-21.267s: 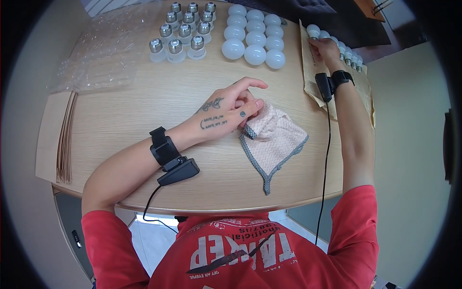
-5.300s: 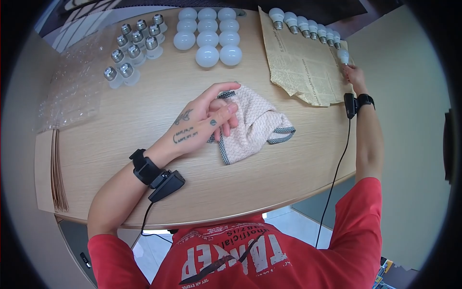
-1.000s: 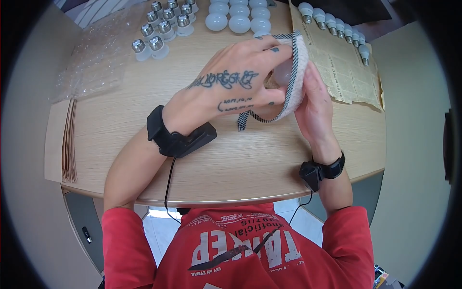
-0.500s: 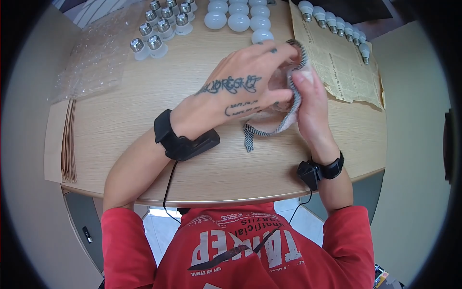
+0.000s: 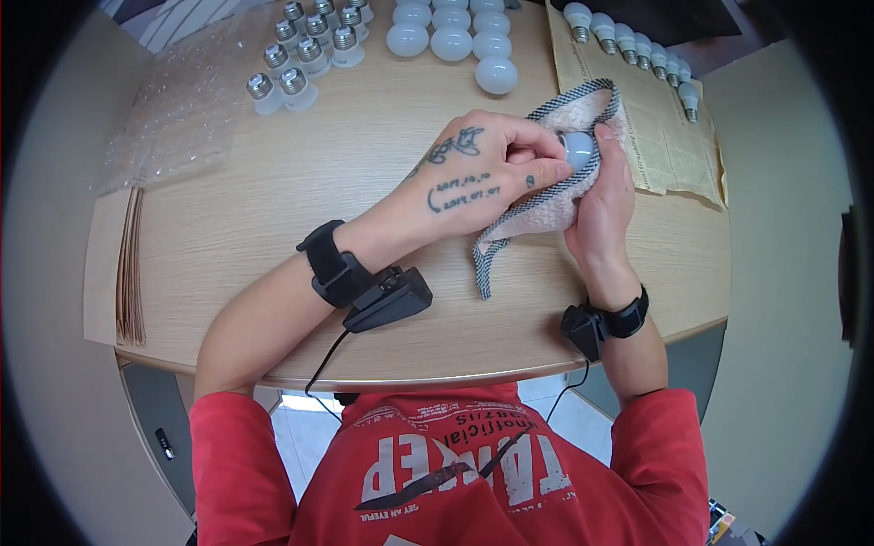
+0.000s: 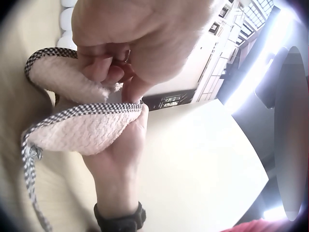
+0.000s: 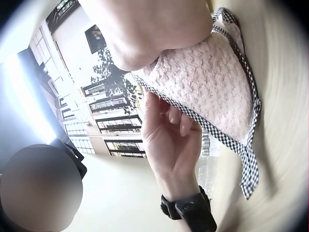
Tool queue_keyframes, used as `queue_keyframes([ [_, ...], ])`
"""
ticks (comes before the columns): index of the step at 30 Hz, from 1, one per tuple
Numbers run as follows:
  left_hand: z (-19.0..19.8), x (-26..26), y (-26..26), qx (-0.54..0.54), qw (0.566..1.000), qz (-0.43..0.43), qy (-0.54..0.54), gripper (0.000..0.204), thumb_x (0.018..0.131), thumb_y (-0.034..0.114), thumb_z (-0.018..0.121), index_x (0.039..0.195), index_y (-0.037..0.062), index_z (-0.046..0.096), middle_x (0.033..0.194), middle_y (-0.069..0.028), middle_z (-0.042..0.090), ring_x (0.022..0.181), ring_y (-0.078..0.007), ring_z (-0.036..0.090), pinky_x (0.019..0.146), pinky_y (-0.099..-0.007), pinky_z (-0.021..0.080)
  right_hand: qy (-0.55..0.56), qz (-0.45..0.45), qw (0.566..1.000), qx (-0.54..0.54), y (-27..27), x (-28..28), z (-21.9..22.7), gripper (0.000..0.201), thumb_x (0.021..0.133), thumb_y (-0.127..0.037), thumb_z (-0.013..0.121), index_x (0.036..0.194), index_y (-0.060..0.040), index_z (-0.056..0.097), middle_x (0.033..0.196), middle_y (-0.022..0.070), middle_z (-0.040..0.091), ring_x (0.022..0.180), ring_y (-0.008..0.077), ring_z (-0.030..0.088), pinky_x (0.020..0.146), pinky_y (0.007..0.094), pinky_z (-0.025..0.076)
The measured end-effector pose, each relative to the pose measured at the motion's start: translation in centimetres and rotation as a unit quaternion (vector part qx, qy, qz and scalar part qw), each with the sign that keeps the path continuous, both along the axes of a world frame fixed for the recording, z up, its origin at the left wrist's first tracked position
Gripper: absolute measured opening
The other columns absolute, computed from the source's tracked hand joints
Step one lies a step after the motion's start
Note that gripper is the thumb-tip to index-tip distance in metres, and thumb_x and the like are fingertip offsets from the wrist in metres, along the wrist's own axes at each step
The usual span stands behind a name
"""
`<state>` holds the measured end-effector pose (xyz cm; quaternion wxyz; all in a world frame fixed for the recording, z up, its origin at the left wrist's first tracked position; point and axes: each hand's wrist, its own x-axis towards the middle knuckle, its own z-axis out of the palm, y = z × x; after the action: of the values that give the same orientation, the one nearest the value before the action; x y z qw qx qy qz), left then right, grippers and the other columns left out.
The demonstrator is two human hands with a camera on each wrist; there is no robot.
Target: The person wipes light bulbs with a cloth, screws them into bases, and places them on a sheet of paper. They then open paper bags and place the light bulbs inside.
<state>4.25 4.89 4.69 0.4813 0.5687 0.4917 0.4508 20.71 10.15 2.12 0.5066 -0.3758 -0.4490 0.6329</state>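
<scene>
Over the middle right of the table my left hand (image 5: 496, 168) pinches a milky white bulb cover (image 5: 580, 148) between thumb and fingers. A pale pink cloth (image 5: 551, 214) with a black-and-white checked border is wrapped round the cover's far side. My right hand (image 5: 603, 205) grips the cloth from behind and below, thumb over its border. From the left wrist, the cloth (image 6: 72, 133) is seen folded open like a pocket, with left fingertips inside it. In the right wrist view the cloth (image 7: 207, 82) hides the cover, and a checked loop hangs down.
Several screw-base bulb bottoms (image 5: 312, 55) stand at the back left. White bulb covers (image 5: 452, 44) lie in rows beside them. Finished-looking bulbs (image 5: 625, 41) line the printed paper (image 5: 637, 136) at right. Bubble wrap (image 5: 182, 109) and folded brown cartons (image 5: 114, 264) lie at left.
Earlier my right hand was setting bulbs on the paper; one more lies there now. In the last second my left hand has turned and drawn back, and the cover shows more in the cloth.
</scene>
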Motion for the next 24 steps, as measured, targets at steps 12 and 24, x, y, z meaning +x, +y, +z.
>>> queue_keyframes([
  [12, -0.1, -0.4, 0.1, -0.004, 0.999, -0.027, 0.034, 0.021, 0.092, 0.023, 0.069, 0.095, 0.0028, 0.070, 0.064, 0.0064, 0.045, 0.064, -0.0049, 0.043, 0.060, -0.0247, 0.039, -0.053, 0.120, 0.991, -0.002, 0.0, 0.0, 0.6, 0.021, 0.096, -0.022, 0.057, 0.103, -0.0028, 0.062, 0.093, 0.0034, 0.064, 0.084, 0.0091, 0.060, 0.076, 0.0244, 0.047],
  [24, -0.5, -0.5, 0.3, 0.133, 0.986, -0.033, 0.096, 0.018, 0.088, 0.019, 0.071, 0.094, 0.0022, 0.070, 0.066, -0.0006, 0.047, 0.061, -0.0110, 0.043, 0.059, -0.0291, 0.039, -0.040, 0.132, 0.988, -0.068, -0.4, -0.2, 1.3, 0.023, 0.097, -0.023, 0.053, 0.101, -0.0022, 0.062, 0.089, 0.0038, 0.064, 0.080, 0.0098, 0.061, 0.070, 0.0246, 0.049],
])
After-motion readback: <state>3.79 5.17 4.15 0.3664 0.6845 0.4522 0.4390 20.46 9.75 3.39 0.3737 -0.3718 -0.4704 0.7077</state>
